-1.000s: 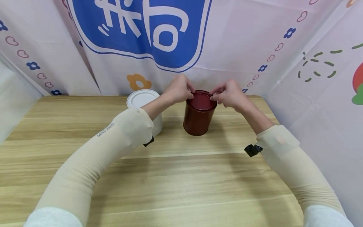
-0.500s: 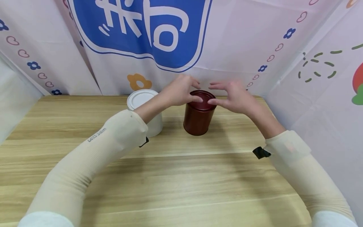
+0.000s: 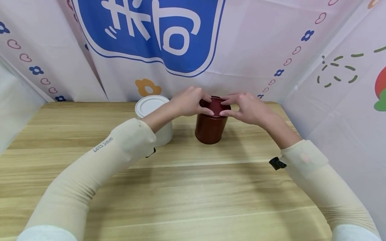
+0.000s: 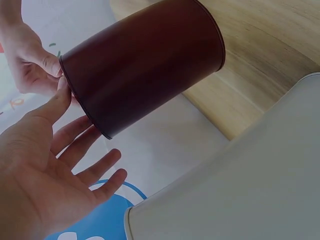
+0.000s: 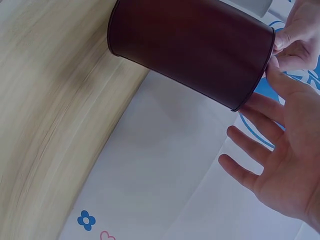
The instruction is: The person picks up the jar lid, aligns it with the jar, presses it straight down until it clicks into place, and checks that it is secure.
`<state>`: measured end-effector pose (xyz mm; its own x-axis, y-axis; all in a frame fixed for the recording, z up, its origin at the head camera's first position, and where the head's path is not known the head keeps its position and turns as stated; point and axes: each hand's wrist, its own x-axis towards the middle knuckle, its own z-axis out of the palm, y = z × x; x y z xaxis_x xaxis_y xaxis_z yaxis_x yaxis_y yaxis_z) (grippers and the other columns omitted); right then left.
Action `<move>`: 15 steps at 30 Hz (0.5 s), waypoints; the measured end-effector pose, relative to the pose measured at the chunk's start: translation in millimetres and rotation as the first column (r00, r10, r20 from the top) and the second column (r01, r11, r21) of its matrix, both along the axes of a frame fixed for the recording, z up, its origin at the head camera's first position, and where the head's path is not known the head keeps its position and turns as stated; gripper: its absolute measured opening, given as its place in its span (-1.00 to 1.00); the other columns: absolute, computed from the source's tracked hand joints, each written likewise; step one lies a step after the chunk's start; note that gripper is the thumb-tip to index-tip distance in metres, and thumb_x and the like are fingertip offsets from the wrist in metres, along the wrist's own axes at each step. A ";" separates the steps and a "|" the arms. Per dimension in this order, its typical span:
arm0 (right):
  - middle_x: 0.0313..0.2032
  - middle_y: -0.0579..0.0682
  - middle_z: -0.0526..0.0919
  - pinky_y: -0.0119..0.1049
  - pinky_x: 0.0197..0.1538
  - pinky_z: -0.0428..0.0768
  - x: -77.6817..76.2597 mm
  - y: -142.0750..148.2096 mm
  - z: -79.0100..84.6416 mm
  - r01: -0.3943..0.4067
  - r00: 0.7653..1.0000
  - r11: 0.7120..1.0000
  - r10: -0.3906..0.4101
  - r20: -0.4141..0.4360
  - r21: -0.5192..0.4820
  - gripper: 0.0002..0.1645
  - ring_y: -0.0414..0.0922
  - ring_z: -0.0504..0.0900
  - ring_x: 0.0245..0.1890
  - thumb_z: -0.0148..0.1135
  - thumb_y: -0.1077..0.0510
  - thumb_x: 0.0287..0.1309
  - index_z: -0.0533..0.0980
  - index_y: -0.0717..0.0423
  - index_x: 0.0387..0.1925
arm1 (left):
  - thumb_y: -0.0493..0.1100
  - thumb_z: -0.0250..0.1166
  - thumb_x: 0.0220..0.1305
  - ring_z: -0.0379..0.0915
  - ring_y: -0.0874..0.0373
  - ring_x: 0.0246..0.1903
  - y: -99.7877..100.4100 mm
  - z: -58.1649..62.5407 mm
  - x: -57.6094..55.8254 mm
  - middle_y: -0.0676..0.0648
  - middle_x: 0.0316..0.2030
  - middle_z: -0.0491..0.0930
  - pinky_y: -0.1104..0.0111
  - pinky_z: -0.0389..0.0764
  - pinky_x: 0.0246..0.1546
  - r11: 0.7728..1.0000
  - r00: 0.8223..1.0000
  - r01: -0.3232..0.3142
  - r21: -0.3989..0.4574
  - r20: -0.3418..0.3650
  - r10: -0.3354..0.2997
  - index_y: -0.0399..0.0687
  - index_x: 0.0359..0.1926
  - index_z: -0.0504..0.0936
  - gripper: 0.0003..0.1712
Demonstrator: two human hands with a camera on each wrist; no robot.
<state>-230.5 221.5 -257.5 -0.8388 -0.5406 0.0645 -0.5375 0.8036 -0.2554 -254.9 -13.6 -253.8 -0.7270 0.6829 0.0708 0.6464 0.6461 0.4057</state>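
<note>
A dark red cylindrical can (image 3: 210,130) stands upright toward the back of the table, its red lid (image 3: 216,107) on top. My left hand (image 3: 190,103) touches the lid's left side with thumb and fingers; the fingers are fairly straight. Opposite it, my right hand (image 3: 248,107) rests thumb and fingers on the lid's right side. Both thumbs lie at the near rim. In the left wrist view, the outer fingers of the left hand (image 4: 55,175) are spread clear of the can (image 4: 145,60). Likewise, the right wrist view has the right hand's (image 5: 287,145) outer fingers spread off the can.
To the left of the red can stands a white can (image 3: 164,134) with a white lid (image 3: 150,104), partly behind the left forearm. A printed cloth backdrop (image 3: 256,43) rises just behind the wooden table (image 3: 193,194), and another side cloth hangs at the right.
A second ago both hands had fingertips at the lid's side edges. They lifted and spread above it, then came down onto the lid with thumbs at the near rim. The can has not moved.
</note>
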 end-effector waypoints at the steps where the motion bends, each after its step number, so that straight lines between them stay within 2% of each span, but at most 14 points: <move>1: 0.32 0.11 0.58 0.14 0.43 0.39 -0.3 0.0 -0.3 -0.001 1.000 1.000 0.001 -0.005 0.014 -0.42 0.16 0.43 0.42 0.38 -0.09 0.35 0.63 0.18 0.23 | 0.08 0.50 0.28 0.67 0.03 0.05 -0.3 -0.1 0.1 -0.16 0.08 0.73 0.22 0.67 0.07 1.000 1.000 -0.002 0.000 0.000 0.002 -0.19 0.14 0.74 -0.44; 5: 0.32 0.10 0.58 0.17 0.38 0.44 0.0 0.0 -1.1 -0.010 1.000 0.999 0.011 -0.026 0.043 -0.41 0.18 0.46 0.39 0.35 -0.11 0.37 0.61 0.14 0.27 | 0.08 0.50 0.28 0.67 0.06 -0.12 -1.3 -2.0 -0.4 -0.13 -0.03 0.77 0.24 0.67 -0.06 1.000 1.000 0.008 0.013 -0.006 -0.008 -0.17 0.08 0.77 -0.50; 10: 0.28 0.16 0.61 0.15 0.30 0.52 -0.1 2.8 -2.7 -0.016 0.999 0.999 0.017 -0.041 0.043 -0.42 0.22 0.57 0.27 0.36 -0.10 0.37 0.60 0.13 0.28 | 0.06 0.52 0.26 0.61 0.09 -0.23 0.9 -3.7 -3.2 -0.12 -0.12 0.79 0.27 0.62 -0.15 0.999 1.000 0.013 0.039 -0.008 -0.013 -0.17 0.07 0.78 -0.51; 13: 0.24 0.21 0.63 0.14 0.28 0.53 0.4 4.6 -2.1 -0.011 1.000 1.000 0.011 -0.029 0.016 -0.40 0.21 0.59 0.24 0.40 -0.08 0.34 0.59 0.13 0.29 | 0.07 0.53 0.24 0.59 0.07 -0.22 2.3 -2.8 -4.1 -0.13 -0.10 0.78 0.27 0.60 -0.16 0.999 1.000 0.005 0.043 0.008 -0.005 -0.15 0.12 0.76 -0.47; 15: 0.23 0.21 0.63 0.14 0.31 0.51 1.9 5.1 -0.6 -0.007 1.000 1.000 0.006 -0.014 -0.029 -0.38 0.19 0.57 0.27 0.41 -0.06 0.33 0.57 0.14 0.31 | 0.08 0.51 0.26 0.63 0.04 -0.06 2.0 -1.4 -2.5 -0.14 0.03 0.74 0.26 0.61 -0.01 0.999 1.000 -0.005 0.054 0.012 0.005 -0.16 0.18 0.72 -0.42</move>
<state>-228.6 226.6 -258.1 -0.8341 -0.5438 0.0921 -0.5466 0.7924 -0.2709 -257.3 -11.5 -255.2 -0.7314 0.6747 0.0991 0.6384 0.6263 0.4475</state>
